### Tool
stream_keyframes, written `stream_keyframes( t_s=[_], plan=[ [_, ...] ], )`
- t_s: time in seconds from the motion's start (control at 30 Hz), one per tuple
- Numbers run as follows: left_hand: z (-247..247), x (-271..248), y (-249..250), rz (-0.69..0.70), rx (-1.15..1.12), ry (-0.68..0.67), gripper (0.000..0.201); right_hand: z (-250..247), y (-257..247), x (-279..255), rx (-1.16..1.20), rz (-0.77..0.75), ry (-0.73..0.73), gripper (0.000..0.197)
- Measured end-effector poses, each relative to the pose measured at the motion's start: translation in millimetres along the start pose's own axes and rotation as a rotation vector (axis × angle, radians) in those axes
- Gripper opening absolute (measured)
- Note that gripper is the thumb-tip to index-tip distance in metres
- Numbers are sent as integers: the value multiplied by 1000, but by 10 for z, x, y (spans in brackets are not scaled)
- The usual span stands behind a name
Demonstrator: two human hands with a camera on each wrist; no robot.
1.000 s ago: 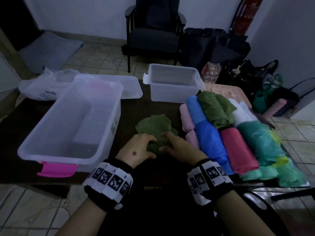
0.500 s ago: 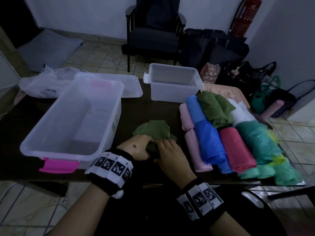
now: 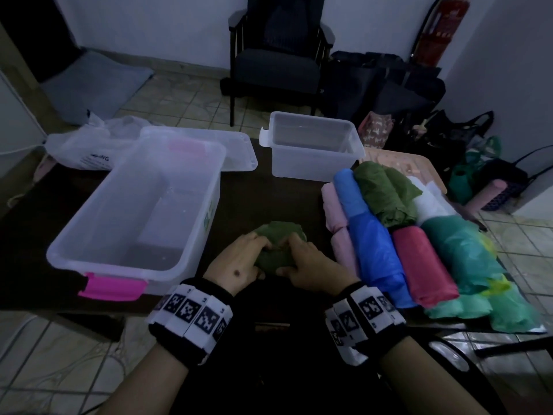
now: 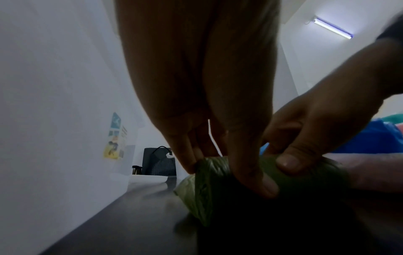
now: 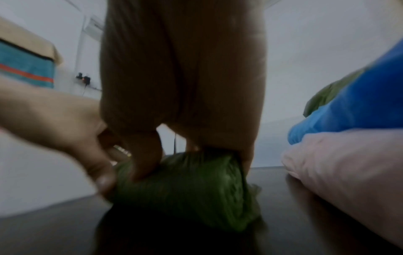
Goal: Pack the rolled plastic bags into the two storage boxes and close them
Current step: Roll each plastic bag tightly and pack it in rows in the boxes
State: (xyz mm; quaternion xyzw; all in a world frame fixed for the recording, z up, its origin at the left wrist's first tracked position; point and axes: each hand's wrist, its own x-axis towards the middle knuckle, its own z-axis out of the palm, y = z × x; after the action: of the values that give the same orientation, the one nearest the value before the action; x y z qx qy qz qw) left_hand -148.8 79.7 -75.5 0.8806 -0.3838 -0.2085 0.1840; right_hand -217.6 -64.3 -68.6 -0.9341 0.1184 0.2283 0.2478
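Green rolled bag (image 3: 279, 247) lies on the dark bench (image 3: 263, 199) — left hand (image 3: 239, 265) and right hand (image 3: 308, 265) both clamped on it, thumbs underneath — large box (image 3: 134, 205) open just left.

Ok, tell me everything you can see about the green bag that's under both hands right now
The green bag is a dull olive-green roll of thin, crinkly plastic, bunched into a short, fat bundle with wrinkled layers showing at its end. It lies on the dark table, between the big storage box and the row of rolled bags, touching neither. The left hand and right hand grip it from both sides, fingers over its top and thumbs on its near side.
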Motion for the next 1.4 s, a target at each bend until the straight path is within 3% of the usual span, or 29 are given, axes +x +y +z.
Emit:
stream_keyframes(
  t_s=[0.1,0.17,0.27,0.4,0.53,0.7,0.77,1.0,1.23,1.4],
  plan=[
    [-44,22,16,8,-42,-15,52,193,-2,-129,-144,-170,306,42],
    [-42,19,20,1,-55,-28,49,338,-6,-180,-180,-209,369,49],
    [-27,23,12,-51,-78,-67,50,355,6,-128,-203,-152,328,58],
    [42,17,-23,23,-62,114,39,163,-9,-15,-100,-92,195,56],
    [36,36,-27,9,-97,122,42,-25,-11,89,-125,-36,49,59],
    [-18,64,-18,-28,-89,72,43,-146,-21,283,-79,25,-51,111],
    [-6,48,-15,-31,-92,79,42,-87,-34,357,-176,16,-42,118],
    [4,8,-6,-34,-133,77,40,4,-14,283,-199,-73,35,76],
    [4,-31,39,-30,-106,47,40,135,-17,63,-221,-120,101,57],
    [-65,-144,163,-38,-137,57,43,248,-15,4,-192,-119,182,55]
  ],
)
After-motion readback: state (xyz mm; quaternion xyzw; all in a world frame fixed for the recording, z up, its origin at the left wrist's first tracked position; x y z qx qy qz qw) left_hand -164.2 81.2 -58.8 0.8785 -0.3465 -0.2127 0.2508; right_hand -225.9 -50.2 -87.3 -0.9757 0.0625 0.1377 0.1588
